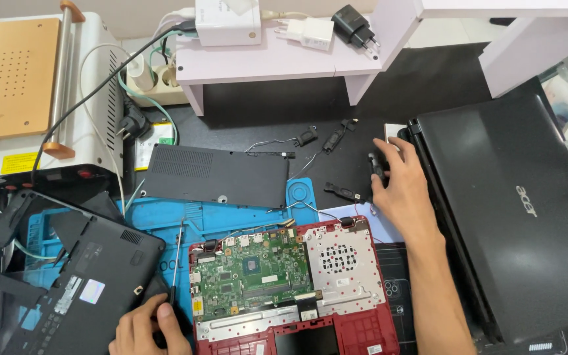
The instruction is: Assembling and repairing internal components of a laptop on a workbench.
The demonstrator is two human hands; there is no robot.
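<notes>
The left hand point(147, 329) is down at the near edge of the blue work mat point(244, 213), fingers curled shut around the handle of a thin screwdriver point(177, 263) whose shaft points away from the person, just beside the left side of the opened red laptop point(294, 289). That laptop lies at the near middle of the mat with its green circuit board point(251, 273) bare. The right hand point(399, 184) is reaching out to the far right of the desk, fingers spread and pressed on a small black part point(377, 167) next to the closed black laptop point(514, 210); I cannot tell whether it has actually pinched the part. The worry, to my eye, is the screwdriver: while attention goes right, its tip could drift onto the exposed board and scratch it or bridge contacts. Thin loose wires point(277, 227) trail off the far edge of the red chassis, and the right forearm crossing above that corner could snag them. The small speaker pieces point(333, 138) scattered near the white shelf point(277, 59) might easily be knocked astray.
</notes>
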